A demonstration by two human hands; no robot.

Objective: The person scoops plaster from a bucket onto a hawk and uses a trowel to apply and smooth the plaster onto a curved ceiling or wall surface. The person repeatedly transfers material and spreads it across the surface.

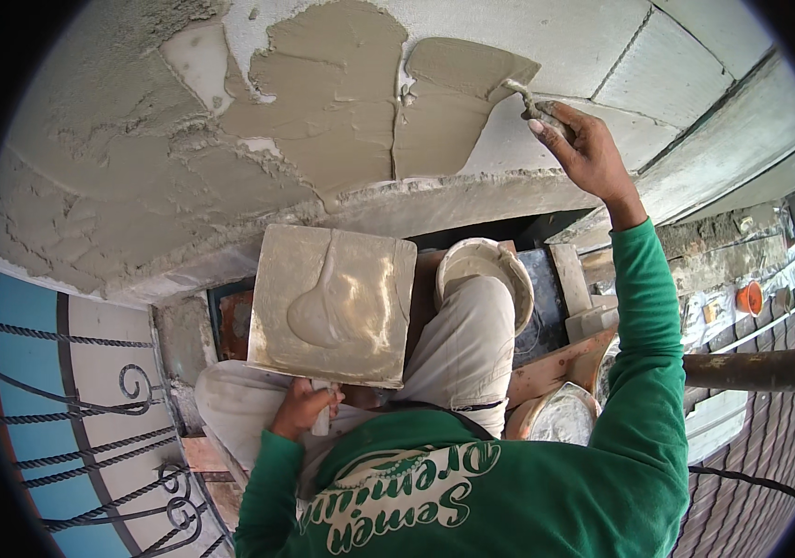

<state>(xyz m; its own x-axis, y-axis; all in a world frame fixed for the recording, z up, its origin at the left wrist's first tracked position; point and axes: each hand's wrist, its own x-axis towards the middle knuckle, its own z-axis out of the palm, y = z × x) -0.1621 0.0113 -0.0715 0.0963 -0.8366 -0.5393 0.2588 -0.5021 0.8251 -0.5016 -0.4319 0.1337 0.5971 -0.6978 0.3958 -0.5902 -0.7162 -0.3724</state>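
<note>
My right hand (583, 149) is closed round the handle of a trowel (520, 91), up against the wall. The trowel's blade is coated in mortar and hard to tell from the wet grey mortar (444, 126) around it. That mortar lies on pale wall blocks (546, 46) beside an earlier smoothed patch (327, 102). My left hand (304, 409) grips the handle of a square mortar hawk (374, 316), held over my lap. A wet smear of mortar (318, 316) runs down the middle of the hawk.
Beside my knee stands a mortar-caked bucket (520, 302), with another bucket (565, 414) behind it at my right. Twisted iron railing (90, 409) lies at the left. A brown pipe (760, 369) crosses at the right, above roof tiles (769, 456). An orange pot (749, 298) sits farther off.
</note>
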